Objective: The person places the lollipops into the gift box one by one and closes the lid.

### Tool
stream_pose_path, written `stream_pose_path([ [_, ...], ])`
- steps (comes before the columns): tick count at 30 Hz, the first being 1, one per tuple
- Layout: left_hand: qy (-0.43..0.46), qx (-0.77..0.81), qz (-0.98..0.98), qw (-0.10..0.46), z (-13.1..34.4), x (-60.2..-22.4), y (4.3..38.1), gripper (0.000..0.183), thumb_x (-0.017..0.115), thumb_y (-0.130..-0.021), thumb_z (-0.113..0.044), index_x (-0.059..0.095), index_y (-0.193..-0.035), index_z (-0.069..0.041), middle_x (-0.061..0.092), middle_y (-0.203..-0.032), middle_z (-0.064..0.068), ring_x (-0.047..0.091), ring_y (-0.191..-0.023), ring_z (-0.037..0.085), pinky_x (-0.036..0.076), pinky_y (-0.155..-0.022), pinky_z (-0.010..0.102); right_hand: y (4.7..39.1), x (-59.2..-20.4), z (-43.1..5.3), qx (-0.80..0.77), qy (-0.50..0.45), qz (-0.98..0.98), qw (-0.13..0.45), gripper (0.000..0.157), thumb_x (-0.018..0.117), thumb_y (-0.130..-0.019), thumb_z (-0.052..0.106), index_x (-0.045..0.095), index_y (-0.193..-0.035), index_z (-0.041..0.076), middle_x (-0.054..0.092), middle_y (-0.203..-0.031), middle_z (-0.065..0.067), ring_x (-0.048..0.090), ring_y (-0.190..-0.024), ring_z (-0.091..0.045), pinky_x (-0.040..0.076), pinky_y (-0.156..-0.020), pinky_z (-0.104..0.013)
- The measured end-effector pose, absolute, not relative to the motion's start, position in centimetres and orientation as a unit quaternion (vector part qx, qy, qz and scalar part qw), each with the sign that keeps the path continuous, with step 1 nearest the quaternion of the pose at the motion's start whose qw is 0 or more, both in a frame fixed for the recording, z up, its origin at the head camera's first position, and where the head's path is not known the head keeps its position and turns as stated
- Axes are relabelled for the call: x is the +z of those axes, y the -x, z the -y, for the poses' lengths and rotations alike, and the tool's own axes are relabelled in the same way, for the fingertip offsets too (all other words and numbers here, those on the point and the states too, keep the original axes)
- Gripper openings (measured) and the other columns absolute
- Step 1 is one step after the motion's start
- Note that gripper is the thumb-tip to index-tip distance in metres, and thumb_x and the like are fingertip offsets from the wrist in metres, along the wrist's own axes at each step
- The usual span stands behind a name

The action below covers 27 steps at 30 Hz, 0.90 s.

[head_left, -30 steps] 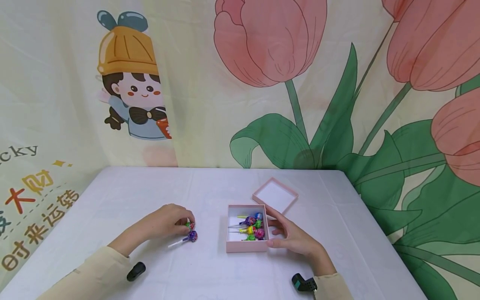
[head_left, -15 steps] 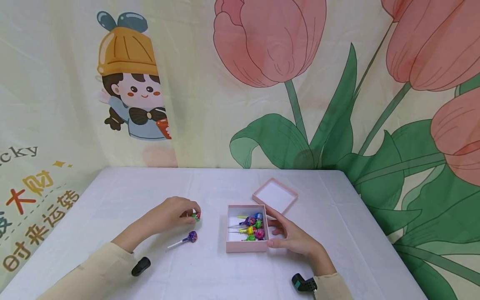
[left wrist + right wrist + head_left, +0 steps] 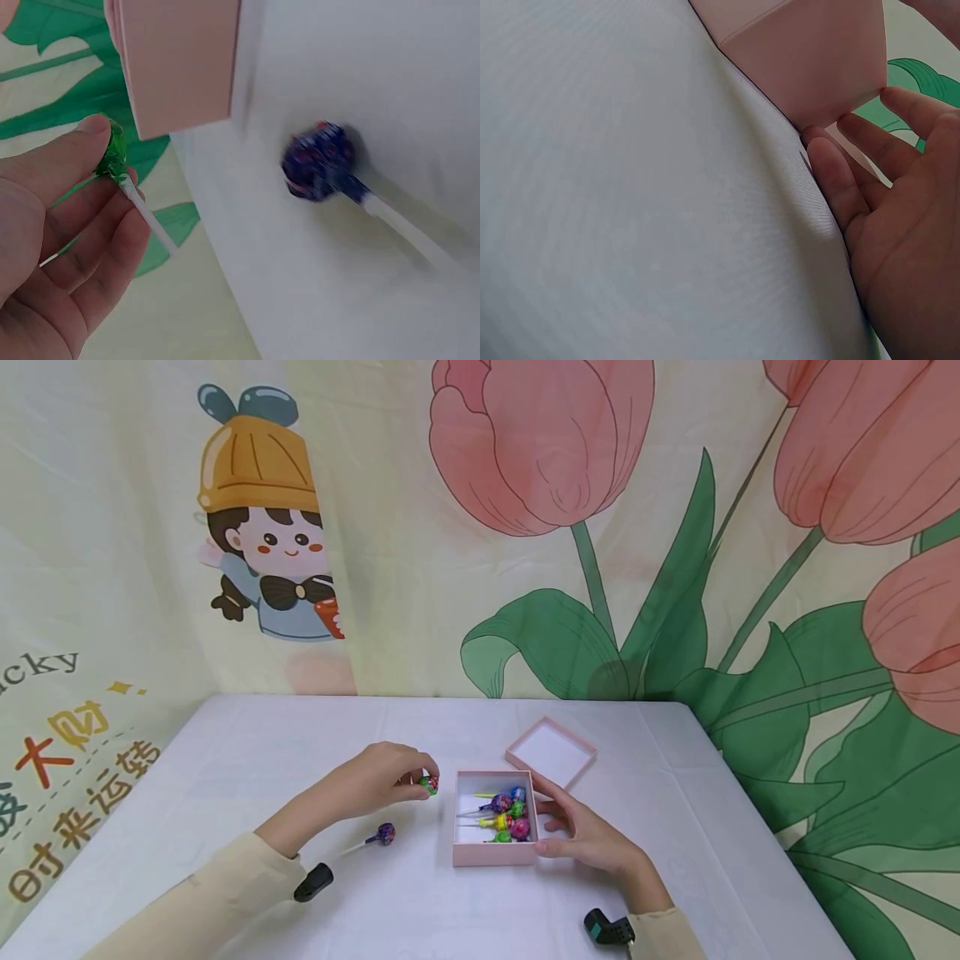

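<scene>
My left hand (image 3: 378, 778) pinches a green-and-red wrapped lollipop (image 3: 430, 785) above the table, left of a pink box (image 3: 493, 856). In the left wrist view, the held lollipop's white stick points down past my fingers. Inside the box lie several colourful lollipops (image 3: 501, 821). My right hand (image 3: 588, 831) rests against the box's right side, thumb by the front corner and forefinger by the back corner. A purple lollipop (image 3: 386, 834) lies on the table beneath my left wrist, its stick towards me.
A pink-edged lid (image 3: 550, 753) lies inside up behind the box, to its right. White cloth covers the table (image 3: 420, 910). A printed curtain (image 3: 405, 527) hangs along the back edge. Each wrist wears a black camera (image 3: 313, 882).
My left hand has carried the green-and-red lollipop up and rightwards towards the box, leaving the purple lollipop on the table. My right hand and the box have stayed put.
</scene>
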<state>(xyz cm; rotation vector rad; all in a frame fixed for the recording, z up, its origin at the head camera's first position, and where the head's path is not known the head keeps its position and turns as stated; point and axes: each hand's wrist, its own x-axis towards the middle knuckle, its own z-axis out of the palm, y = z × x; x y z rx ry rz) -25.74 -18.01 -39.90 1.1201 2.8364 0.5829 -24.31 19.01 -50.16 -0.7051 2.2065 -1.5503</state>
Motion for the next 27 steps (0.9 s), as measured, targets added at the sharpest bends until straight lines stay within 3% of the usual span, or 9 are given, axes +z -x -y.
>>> stream_pose_path([
  [9,-0.381,0.206,-0.901,0.024,14.2,-39.1,25.8,0.022,0.082,-0.096,-0.02,0.076,-0.117,-0.015,0.067,-0.086,-0.013,0.057,-0.075,0.005,0.051,-0.071,0.026,24.3,-50.3,-19.3,-0.548,0.242,-0.78,0.18,0.103,0.084,-0.091,0.033,0.02,-0.171,0.025,0.027,-0.174,-0.005,0.047,-0.144,-0.029,0.046,-0.111,-0.038],
  [15,-0.394,0.217,-0.893,0.033,11.5,-39.2,25.9,0.025,0.081,-0.097,-0.022,0.077,-0.121,-0.018,0.067,-0.086,-0.013,0.057,-0.076,0.005,0.052,-0.072,0.025,24.4,-50.6,-19.4,-0.549,0.237,-0.78,0.186,0.102,0.082,-0.093,0.032,0.019,-0.171,0.025,0.026,-0.174,-0.004,0.046,-0.145,-0.029,0.045,-0.113,-0.041],
  [27,-0.402,0.247,-0.881,0.031,8.8,-40.2,26.0,0.025,0.083,-0.095,-0.023,0.077,-0.118,-0.016,0.068,-0.083,-0.014,0.058,-0.075,0.005,0.053,-0.075,0.025,24.5,-50.6,-19.5,-0.554,0.267,-0.767,0.181,0.097,0.08,-0.095,0.028,0.019,-0.171,0.027,0.024,-0.175,-0.005,0.045,-0.147,-0.031,0.046,-0.111,-0.035],
])
